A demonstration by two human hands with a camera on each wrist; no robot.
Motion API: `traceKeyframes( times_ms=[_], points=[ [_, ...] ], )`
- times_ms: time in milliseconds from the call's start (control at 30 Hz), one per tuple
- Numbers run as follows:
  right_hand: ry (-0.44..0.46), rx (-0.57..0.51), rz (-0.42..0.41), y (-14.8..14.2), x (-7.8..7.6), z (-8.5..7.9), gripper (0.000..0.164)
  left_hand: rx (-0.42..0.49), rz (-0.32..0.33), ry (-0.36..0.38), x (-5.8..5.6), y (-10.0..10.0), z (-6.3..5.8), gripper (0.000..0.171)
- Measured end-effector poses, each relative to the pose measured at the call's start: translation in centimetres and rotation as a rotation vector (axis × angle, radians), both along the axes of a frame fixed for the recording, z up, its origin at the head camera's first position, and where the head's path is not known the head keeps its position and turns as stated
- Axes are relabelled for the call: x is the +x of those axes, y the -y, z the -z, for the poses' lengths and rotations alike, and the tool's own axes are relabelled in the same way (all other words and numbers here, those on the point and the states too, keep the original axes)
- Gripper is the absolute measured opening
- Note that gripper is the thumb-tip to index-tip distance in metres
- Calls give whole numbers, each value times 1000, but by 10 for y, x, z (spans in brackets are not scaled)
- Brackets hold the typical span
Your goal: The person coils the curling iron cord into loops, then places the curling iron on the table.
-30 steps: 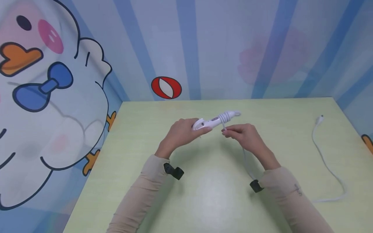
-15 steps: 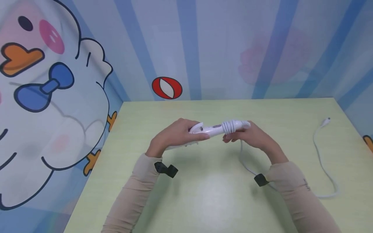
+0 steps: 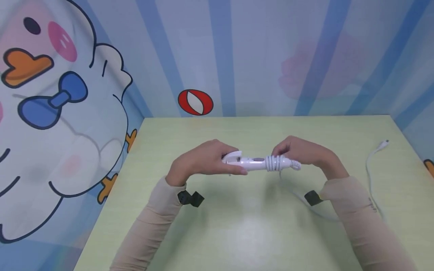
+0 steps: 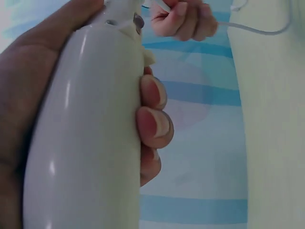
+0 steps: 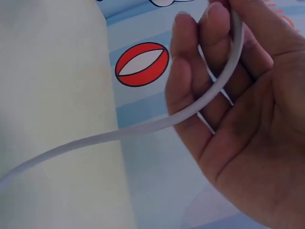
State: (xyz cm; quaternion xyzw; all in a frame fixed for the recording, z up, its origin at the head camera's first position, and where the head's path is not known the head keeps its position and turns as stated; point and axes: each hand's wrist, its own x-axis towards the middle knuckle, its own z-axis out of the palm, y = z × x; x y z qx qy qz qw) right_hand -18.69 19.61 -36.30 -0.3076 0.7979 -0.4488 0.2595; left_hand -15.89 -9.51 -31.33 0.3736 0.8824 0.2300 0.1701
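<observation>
My left hand (image 3: pixel 205 160) grips a white curling iron (image 3: pixel 252 163) above the table, holding it roughly level. In the left wrist view its thick glossy body (image 4: pixel 86 129) lies in the palm with fingers curled round it. Several turns of white cord (image 3: pixel 273 163) are wound round its narrower right part, near the looped cord end. My right hand (image 3: pixel 303 150) is at the far side of these turns. In the right wrist view its thumb and fingertips pinch the cord (image 5: pixel 157 126), which runs across the fingers. The fingertips are partly hidden in the head view.
From the wound turns, the loose cord (image 3: pixel 320 215) hangs to the pale green table (image 3: pixel 244 233) and passes under the right forearm. Its plug end (image 3: pixel 384 144) lies at the table's right side. A printed wall (image 3: pixel 257 56) stands behind the table.
The curling iron has come lower and turned level. My right hand has passed round it from the near side to the far side with the cord. The plug end has shifted right.
</observation>
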Motion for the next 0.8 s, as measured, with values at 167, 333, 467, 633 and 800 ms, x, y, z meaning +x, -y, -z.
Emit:
traceKeyframes(
  times_ms=[167,333,467,633,800],
  points=[
    [-7,193,-103,9,-4,-26,9,-163,51,-130,12,-9,-11,44],
    [-29,355,-135,26,-3,-37,7,-298,65,-226,23,-20,-12,43],
    [-78,477,-128,41,-2,-37,11,-383,50,-280,28,-26,-6,42],
    [-163,561,-132,56,1,-34,13,-483,15,-330,33,-34,0,44],
    [-253,602,-128,68,5,-31,12,-534,-21,-386,35,-40,8,45]
  ],
)
